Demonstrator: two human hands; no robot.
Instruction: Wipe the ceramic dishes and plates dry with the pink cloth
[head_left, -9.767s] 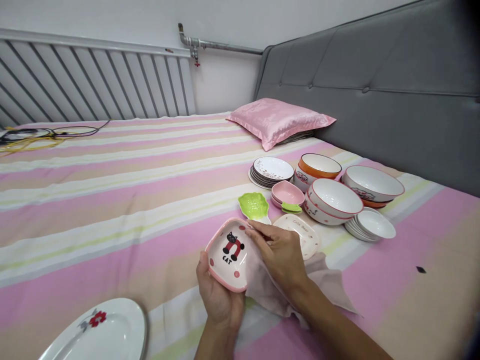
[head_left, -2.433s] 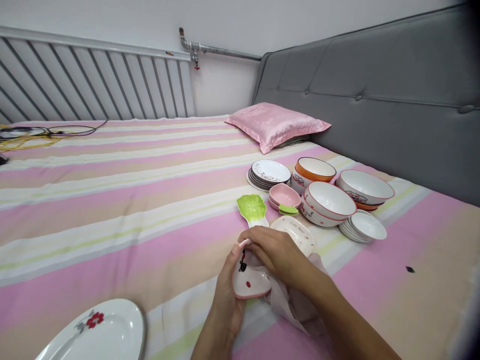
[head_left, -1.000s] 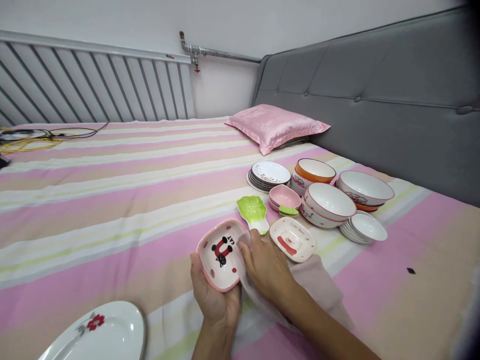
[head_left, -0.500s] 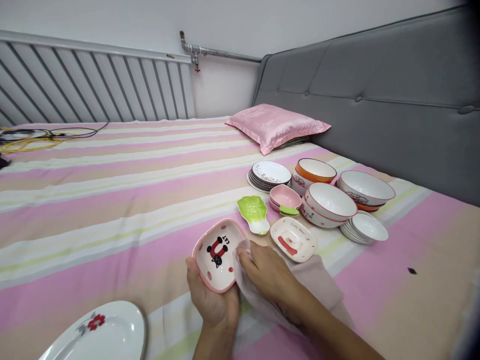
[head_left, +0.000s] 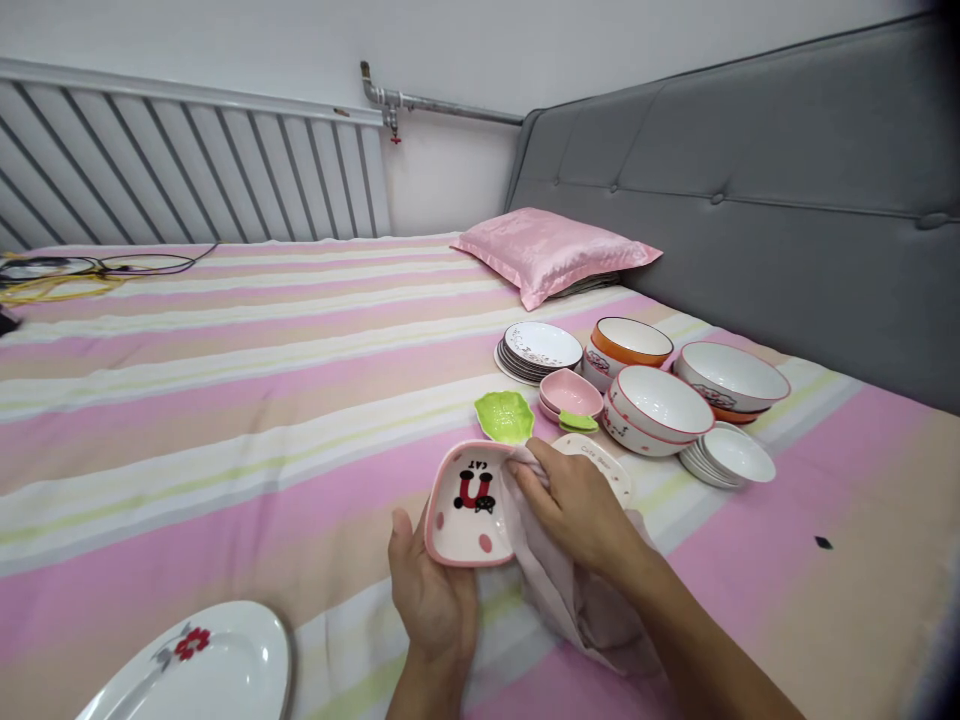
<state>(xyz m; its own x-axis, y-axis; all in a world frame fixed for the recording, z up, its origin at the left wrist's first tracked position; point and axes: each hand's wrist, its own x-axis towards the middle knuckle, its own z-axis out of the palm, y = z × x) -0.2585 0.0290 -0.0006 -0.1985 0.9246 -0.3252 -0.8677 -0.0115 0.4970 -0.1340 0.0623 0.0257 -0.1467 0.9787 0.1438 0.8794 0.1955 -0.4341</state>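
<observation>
A pink-rimmed square bowl (head_left: 455, 522) with a cat print is tilted toward me. My right hand (head_left: 581, 505) pinches its right rim through a pale pink cloth (head_left: 559, 580), which hangs in folds below. Under the bowl's lower left side, my left hand (head_left: 435, 600) is open, its thumb apart from the rim. Its other fingers are partly hidden behind the bowl. Just beyond the hands lie a green leaf-shaped dish (head_left: 505, 415) and a cream bear-print dish (head_left: 600, 462), the latter partly covered by my right hand.
Behind these are a stack of plates (head_left: 541, 345), pink dishes (head_left: 571, 392), several large bowls (head_left: 664, 400) and small white dishes (head_left: 739, 455). An oval plate (head_left: 225, 670) lies at lower left. A pink pillow (head_left: 555, 250) rests by the grey headboard (head_left: 750, 150); cables (head_left: 90, 275) lie far left.
The bowl has turned and moved right and slightly up, with the cloth and my right hand. My left thumb has come off its rim. The bear-print dish is now more covered.
</observation>
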